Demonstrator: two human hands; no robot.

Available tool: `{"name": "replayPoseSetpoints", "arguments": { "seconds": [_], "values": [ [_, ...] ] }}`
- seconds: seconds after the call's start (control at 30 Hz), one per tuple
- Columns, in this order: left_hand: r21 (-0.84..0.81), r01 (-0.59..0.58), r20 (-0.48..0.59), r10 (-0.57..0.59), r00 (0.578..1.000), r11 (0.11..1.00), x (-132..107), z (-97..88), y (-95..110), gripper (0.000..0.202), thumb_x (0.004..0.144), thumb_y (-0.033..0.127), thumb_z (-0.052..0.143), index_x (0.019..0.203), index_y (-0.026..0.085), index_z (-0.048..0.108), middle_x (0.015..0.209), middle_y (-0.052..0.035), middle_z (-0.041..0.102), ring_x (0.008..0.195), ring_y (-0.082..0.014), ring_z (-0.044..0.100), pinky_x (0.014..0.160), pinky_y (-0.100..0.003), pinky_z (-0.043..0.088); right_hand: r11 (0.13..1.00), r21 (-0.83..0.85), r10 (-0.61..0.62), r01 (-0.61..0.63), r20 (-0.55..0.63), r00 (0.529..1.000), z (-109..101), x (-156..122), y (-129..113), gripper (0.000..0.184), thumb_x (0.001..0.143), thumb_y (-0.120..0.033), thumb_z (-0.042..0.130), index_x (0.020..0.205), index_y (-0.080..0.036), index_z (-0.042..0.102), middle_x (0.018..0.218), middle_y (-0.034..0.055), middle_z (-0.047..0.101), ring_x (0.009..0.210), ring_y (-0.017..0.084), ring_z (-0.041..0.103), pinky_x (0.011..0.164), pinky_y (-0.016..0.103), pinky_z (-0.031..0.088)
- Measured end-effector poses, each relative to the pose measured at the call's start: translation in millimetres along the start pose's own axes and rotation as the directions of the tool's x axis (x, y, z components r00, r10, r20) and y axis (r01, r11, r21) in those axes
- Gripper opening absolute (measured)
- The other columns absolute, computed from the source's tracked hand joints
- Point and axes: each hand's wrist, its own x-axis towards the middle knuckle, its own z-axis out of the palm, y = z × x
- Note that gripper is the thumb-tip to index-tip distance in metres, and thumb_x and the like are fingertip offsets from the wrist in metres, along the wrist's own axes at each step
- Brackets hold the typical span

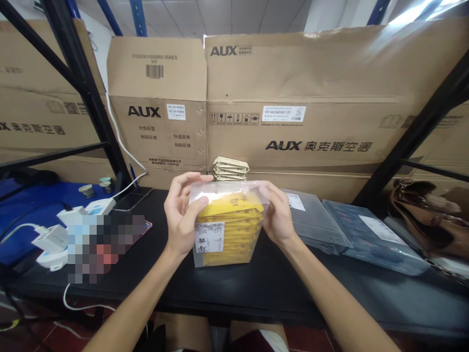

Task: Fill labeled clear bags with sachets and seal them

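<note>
Between my two hands stands a translucent plastic box (227, 256) with several yellow packets (234, 230) stacked inside. A white printed label (210, 238) is on its front left side. My left hand (185, 210) grips the box's upper left edge, thumb on the front and fingers behind. My right hand (276, 210) is closed round the upper right side; its fingertips are partly hidden by the box. Just behind the box, a small stack of cream-coloured packets (230, 167) rises on the table, its lower part hidden.
Two flat translucent cases (315, 220) (370, 234) with labels lie on the black table (168, 288) at right. A brown bag (421, 205) sits beyond them. At left are a power strip with chargers (54, 239) and a blurred-out item (106, 249). Large cardboard sheets (322, 78) form the back wall.
</note>
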Motion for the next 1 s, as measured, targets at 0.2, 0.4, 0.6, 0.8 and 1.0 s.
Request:
{"name": "replayPoseSetpoints", "arguments": {
  "seconds": [0.2, 0.4, 0.6, 0.8, 1.0],
  "values": [
    [0.002, -0.005, 0.0, 0.005, 1.0, 1.0, 0, 0.6, 0, 0.042, 0.083, 0.028, 0.085, 0.123, 0.023, 0.07, 0.121, -0.007, 0.082, 0.109, -0.0249, 0.078, 0.097, -0.039, 0.06, 0.999, 0.044, 0.03, -0.03, -0.005, 1.0, 1, -1, -2, 0.013, 0.09, -0.037, 0.073, 0.089, -0.027, 0.082, 0.09, 0.0012, 0.08, 0.088, 0.022, 0.074, 0.078, 0.033, 0.055],
    [0.014, -0.003, -0.01, 0.004, 1.0, 1.0, 0, 1.8, 2, 0.041, 0.083, 0.026, 0.084, 0.121, 0.022, 0.07, 0.12, -0.007, 0.082, 0.107, -0.024, 0.078, 0.095, -0.038, 0.061, 0.998, 0.039, 0.041, -0.04, -0.006, 0.999, 3, 0, -4, 0.014, 0.088, -0.037, 0.074, 0.089, -0.027, 0.082, 0.093, 0.0019, 0.081, 0.095, 0.024, 0.075, 0.081, 0.035, 0.056],
    [0.065, -0.008, -0.017, 0.009, 1.0, 0.998, 1, 2.4, 5, 0.039, 0.082, 0.026, 0.081, 0.12, 0.022, 0.071, 0.12, -0.0073, 0.082, 0.11, -0.0248, 0.077, 0.098, -0.04, 0.061, 0.998, 0.053, 0.022, -0.022, 0.018, 1.0, 2, 0, -5, 0.016, 0.089, -0.035, 0.071, 0.091, -0.027, 0.084, 0.099, 0.0024, 0.083, 0.098, 0.025, 0.075, 0.091, 0.038, 0.056],
    [0.133, -0.008, -0.034, 0.013, 0.999, 0.991, 1, 4.8, 8, 0.036, 0.082, 0.024, 0.076, 0.117, 0.022, 0.07, 0.119, -0.0077, 0.081, 0.108, -0.0253, 0.078, 0.098, -0.042, 0.062, 0.994, 0.112, -0.017, 0.008, 0.079, 0.997, 1, -3, -7, 0.028, 0.094, -0.042, 0.064, 0.094, -0.026, 0.086, 0.108, 0.0063, 0.084, 0.113, 0.032, 0.076, 0.108, 0.048, 0.055],
    [0.076, 0.107, -0.064, -0.102, 0.993, 0.991, 3, 6.4, 14, 0.036, 0.076, 0.019, 0.072, 0.112, 0.023, 0.071, 0.115, -0.0061, 0.082, 0.107, -0.0255, 0.078, 0.098, -0.041, 0.061, 1.0, -0.028, -0.012, 0.015, 0.106, 0.994, 1, -7, -10, 0.03, 0.092, -0.055, 0.077, 0.107, -0.029, 0.083, 0.116, 0.0057, 0.084, 0.115, 0.032, 0.076, 0.106, 0.048, 0.057]
  ]
}}
